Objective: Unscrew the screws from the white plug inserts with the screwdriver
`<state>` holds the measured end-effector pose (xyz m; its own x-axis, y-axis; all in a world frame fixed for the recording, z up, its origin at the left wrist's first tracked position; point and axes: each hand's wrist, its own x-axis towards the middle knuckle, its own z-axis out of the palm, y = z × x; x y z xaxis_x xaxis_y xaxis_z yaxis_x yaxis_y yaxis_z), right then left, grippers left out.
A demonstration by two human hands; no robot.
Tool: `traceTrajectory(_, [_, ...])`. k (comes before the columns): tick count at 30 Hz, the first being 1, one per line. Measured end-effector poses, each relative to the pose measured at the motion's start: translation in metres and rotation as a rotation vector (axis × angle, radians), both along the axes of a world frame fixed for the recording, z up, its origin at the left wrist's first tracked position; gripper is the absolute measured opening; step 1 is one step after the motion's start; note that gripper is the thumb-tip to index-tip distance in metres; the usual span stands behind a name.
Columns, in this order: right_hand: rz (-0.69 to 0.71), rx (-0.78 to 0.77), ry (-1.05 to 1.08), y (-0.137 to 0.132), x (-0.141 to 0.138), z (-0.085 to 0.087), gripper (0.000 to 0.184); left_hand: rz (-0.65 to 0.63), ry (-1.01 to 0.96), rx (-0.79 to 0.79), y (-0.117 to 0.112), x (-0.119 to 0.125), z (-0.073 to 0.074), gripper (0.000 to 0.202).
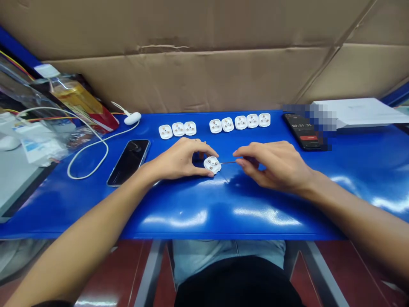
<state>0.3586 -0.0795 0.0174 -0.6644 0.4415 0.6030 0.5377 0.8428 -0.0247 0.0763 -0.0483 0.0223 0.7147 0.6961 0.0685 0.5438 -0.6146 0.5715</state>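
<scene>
Near the middle of the blue table, my left hand (188, 160) grips a small white plug-like piece (212, 164) between thumb and index finger. Metal terminals show on its upper face. My right hand (271, 164) is closed, with a thin metal rod (227, 162) pinched in its fingertips. The rod points left, and its tip reaches the right edge of the white piece; whether it enters cannot be seen. Its other end is hidden in the hand. Behind my hands stands a row of similar white pieces (215, 125), several in number, set in groups.
A dark phone (129, 162) lies left of my left hand; another phone (303, 131) showing a timer lies at right beside a white box (361, 111). A white cable (104, 147), a bottle (79, 100) and bags crowd the left. Cardboard (207, 81) walls the back.
</scene>
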Motion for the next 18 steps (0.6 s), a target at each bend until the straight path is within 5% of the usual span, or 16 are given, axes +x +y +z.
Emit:
traceTrajectory(9, [-0.090, 0.116, 0.042, -0.0026, -0.0024, -0.0019, 0.018, 0.025, -0.050, 0.024, -0.0039, 0.0069, -0.0047, 0.041])
traceTrajectory(18, [0.022, -0.021, -0.115, -0.0026, -0.0003, 0.0069, 0.030, 0.077, -0.077, 0.010, -0.0040, 0.0083, -0.0059, 0.041])
